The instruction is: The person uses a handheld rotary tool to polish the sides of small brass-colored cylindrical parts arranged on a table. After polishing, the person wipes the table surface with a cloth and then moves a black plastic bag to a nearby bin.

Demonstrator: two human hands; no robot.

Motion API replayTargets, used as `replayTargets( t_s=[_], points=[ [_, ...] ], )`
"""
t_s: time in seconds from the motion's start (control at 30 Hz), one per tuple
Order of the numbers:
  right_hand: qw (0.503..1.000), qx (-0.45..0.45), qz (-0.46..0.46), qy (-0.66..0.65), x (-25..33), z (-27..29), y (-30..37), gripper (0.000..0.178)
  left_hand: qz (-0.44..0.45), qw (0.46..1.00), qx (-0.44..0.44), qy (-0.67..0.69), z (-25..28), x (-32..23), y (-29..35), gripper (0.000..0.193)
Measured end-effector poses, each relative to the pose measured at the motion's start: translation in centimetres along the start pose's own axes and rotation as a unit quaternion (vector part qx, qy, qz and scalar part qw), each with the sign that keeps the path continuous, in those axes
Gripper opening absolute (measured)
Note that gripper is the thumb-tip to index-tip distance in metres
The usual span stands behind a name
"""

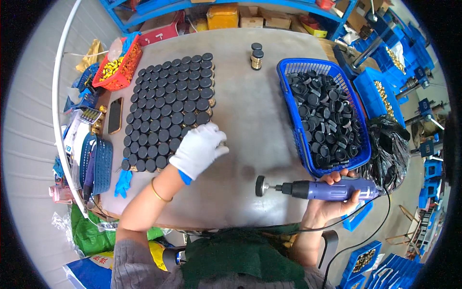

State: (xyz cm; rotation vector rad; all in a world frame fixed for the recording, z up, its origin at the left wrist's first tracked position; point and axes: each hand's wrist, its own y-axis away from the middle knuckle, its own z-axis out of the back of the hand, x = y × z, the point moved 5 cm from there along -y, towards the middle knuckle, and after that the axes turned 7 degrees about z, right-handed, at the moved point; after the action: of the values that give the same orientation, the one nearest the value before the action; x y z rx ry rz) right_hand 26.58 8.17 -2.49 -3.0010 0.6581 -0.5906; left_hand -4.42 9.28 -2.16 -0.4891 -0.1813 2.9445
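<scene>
Black-capped fittings stand packed in a block on the table, seemingly done, with a separate pair near the far edge, while the loose caps in the blue basket look unused. Your gloved left hand curls over the block's near right corner, its grip unclear; your right hand, well apart from the block, grasps a purple power driver.

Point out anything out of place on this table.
Two black-capped pieces stand at the far side, apart from the tight rows of capped pieces on the left. Nothing looks spilled.
</scene>
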Motion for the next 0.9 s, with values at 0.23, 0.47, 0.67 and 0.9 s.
replayTargets(
  t_s=[0.23,0.47,0.67,0.9],
  points=[
    [0.999,-0.004,-0.045,-0.023,-1.4,0.6,0.4,0.046,-0.015,0.966,0.018,-0.256,-0.3,0.9,-0.6,0.010],
    [0.996,-0.032,-0.077,-0.036,-2.1,0.4,-0.2,0.052,-0.045,0.995,0.027,-0.086,1.0,-0.6,-9.6,0.032],
    [0.995,-0.038,-0.090,-0.022,-2.2,-0.2,-0.7,0.055,0.076,0.995,-0.013,-0.064,-2.9,2.3,-24.2,0.047],
    [0.999,-0.029,-0.028,-0.009,-0.4,0.3,-1.9,0.054,0.243,0.909,0.012,0.340,-5.3,3.6,-20.7,0.035]
  ],
)
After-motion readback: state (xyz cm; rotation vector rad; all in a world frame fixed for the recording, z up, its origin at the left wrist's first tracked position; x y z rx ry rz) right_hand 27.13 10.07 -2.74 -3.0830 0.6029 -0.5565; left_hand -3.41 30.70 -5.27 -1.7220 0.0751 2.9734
